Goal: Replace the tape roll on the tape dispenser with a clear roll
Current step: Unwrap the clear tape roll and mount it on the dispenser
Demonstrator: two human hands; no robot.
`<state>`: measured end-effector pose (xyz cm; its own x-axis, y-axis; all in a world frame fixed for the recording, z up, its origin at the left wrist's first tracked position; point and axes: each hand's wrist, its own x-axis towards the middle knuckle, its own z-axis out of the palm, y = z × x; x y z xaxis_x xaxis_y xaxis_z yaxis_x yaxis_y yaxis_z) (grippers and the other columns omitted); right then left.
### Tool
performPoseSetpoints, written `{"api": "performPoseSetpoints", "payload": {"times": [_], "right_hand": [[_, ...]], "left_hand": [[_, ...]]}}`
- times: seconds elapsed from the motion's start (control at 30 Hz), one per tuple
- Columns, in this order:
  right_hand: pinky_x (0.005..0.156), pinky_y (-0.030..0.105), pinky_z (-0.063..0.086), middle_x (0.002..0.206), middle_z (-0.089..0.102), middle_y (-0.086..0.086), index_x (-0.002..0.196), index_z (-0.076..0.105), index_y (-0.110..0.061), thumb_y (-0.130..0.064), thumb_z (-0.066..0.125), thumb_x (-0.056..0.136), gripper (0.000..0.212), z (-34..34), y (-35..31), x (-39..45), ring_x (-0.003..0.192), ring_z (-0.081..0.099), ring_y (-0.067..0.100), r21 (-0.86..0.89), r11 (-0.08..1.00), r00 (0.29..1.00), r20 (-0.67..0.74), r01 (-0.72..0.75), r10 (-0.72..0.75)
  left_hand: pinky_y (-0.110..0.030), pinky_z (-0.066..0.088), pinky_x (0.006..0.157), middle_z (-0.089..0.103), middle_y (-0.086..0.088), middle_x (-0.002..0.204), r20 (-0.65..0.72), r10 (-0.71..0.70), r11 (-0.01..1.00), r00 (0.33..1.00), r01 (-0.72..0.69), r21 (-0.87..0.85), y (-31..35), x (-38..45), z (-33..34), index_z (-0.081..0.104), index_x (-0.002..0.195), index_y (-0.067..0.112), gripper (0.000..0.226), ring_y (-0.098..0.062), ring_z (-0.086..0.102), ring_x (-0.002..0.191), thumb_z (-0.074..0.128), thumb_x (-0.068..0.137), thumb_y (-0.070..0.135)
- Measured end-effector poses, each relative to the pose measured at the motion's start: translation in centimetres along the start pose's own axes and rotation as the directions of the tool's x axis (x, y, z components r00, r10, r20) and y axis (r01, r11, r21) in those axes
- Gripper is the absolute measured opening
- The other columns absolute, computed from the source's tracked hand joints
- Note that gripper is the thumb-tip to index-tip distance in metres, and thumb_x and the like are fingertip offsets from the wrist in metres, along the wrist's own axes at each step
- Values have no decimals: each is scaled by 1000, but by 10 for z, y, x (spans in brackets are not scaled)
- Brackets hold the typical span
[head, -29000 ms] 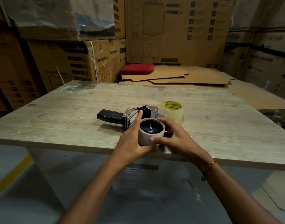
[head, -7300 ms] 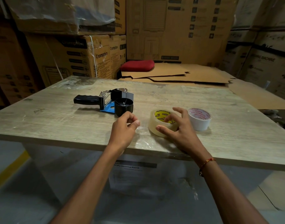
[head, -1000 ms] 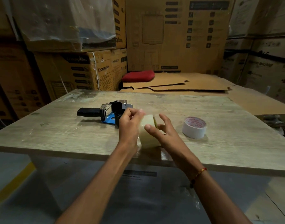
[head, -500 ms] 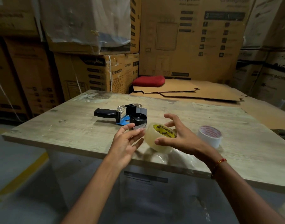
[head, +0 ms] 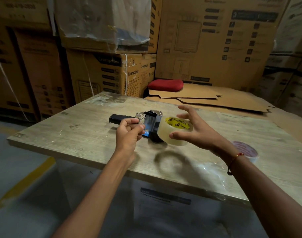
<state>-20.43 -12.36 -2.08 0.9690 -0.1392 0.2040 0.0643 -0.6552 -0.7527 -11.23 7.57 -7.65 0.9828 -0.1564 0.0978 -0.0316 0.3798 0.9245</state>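
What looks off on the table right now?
Little. A loose piece of clear film lies crumpled on the table near its front edge, under the right hand's wrist. The white tape roll sits set aside, and the tape dispenser lies on its side.

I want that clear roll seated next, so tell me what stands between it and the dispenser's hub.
Nothing solid that I can see. The clear roll, held up by the right hand, hovers before the tape dispenser. Only the tape strip pinched by the left hand spans there.
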Motion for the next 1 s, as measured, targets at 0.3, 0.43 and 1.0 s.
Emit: {"api": "performPoseSetpoints", "payload": {"times": [0.3,0.43,1.0], "right_hand": [[105,34,44,154,39,7,150,26,-34,-31,87,74,97,18,9,58,125,44,12,-65,996,998,13,55,-55],[109,40,45,154,39,6,149,26,-35,-35,86,74,96,21,16,68,128,45,16,-49,998,999,32,41,-39],[104,41,48,148,44,8,151,30,-26,-68,75,71,101,42,3,84,133,47,25,-349,936,998,-40,35,-53]], "left_hand": [[-22,49,54,65,-2,78,-255,-32,997,966,13,-75,-15,36,7,54,103,7,24,-10,59,61,66,86,-5],[-23,52,55,67,-5,80,-284,-17,999,959,2,-52,-20,45,4,54,100,9,25,-12,61,62,69,85,-4],[-34,61,72,67,-13,100,-292,93,995,952,-77,65,-28,59,3,51,98,17,19,-22,76,75,58,94,0]]}}
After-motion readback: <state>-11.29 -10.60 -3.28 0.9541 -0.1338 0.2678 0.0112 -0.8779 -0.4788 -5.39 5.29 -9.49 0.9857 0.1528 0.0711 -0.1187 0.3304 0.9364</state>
